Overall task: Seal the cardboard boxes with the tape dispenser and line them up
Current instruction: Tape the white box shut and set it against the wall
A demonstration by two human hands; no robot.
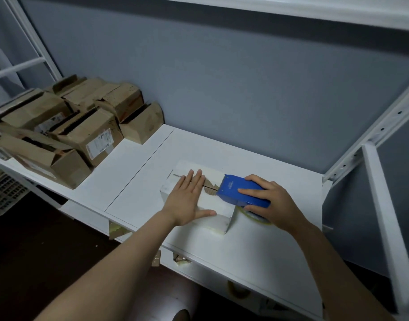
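View: head camera, looking down on a white shelf [256, 246].
White box [212, 202]: near the middle of the shelf, long axis running from 9 to 3 o'clock; top flaps closed, with a narrow seam [210, 184] showing brown card between them.
Left hand [189, 200]: pressed flat on the box top at its 9 o'clock half, fingers straight and together, pointing toward 1 o'clock, thumb spread along the near edge.
Right hand [270, 200]: at 3 o'clock of the box, fingers curled over the tape dispenser and clamped on it.
Tape dispenser [233, 189]: blue, lying on the 3 o'clock end of the box over the seam, toothed edge facing 9 o'clock.
Tape roll [254, 215]: partly visible under the right hand.
Brown boxes [83, 135]: piled at 10 o'clock on the shelf, well apart from the white box, several with loose flaps.
Wall [222, 89]: grey-blue, at 12 o'clock behind the shelf.
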